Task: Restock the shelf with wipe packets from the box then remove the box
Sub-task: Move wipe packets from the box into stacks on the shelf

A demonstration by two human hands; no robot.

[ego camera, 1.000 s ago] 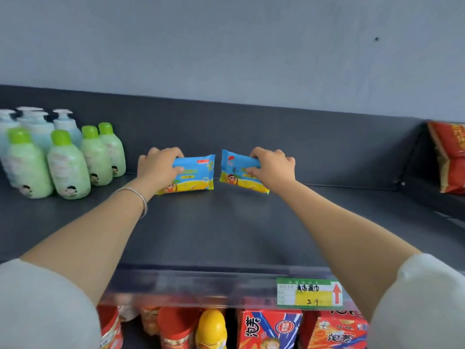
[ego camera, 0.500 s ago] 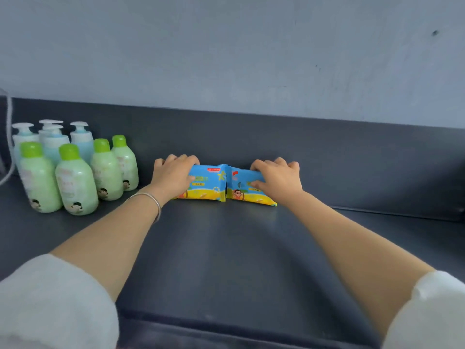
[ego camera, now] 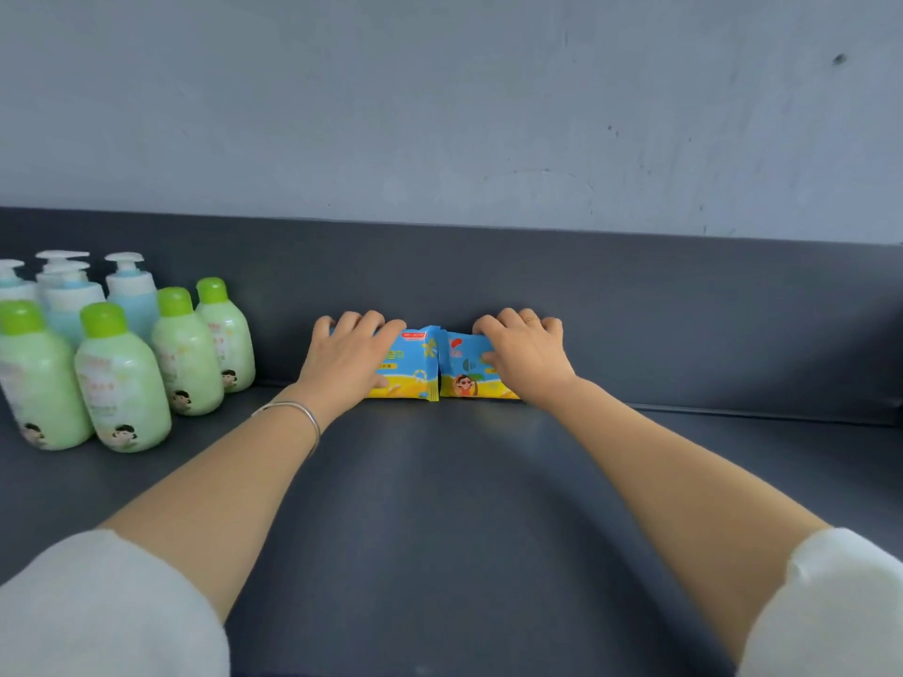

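Left hand: the left hand (ego camera: 349,356) is at the far edge of the shelf, fingers curled over the top of the left packet (ego camera: 418,366), thumb low on its front, gripping it.
Right hand: the right hand (ego camera: 525,359) mirrors it, fingers hooked over the top of the right packet (ego camera: 464,376) and holding it upright.
Packets: two blue-and-yellow wipe packets stand on their long edges, side by side, their inner ends touching in the middle. Both sit right against the back panel (ego camera: 659,305).
Wrists: a thin bracelet (ego camera: 298,415) circles the left wrist, and there's a ring (ego camera: 530,317) on a right finger.
Arms: both forearms reach straight across, bare up to the pale sleeves (ego camera: 97,613) at the near corners.
Shelf: the dark grey shelf (ego camera: 440,520) carries the packets at its far middle.
Bottles: over on the left, green bottles (ego camera: 122,383) with bright green caps stand in a cluster, with blue pump bottles (ego camera: 129,295) behind them, well apart from the packets.
Wall: a plain grey wall (ego camera: 440,100) rises above the back panel.
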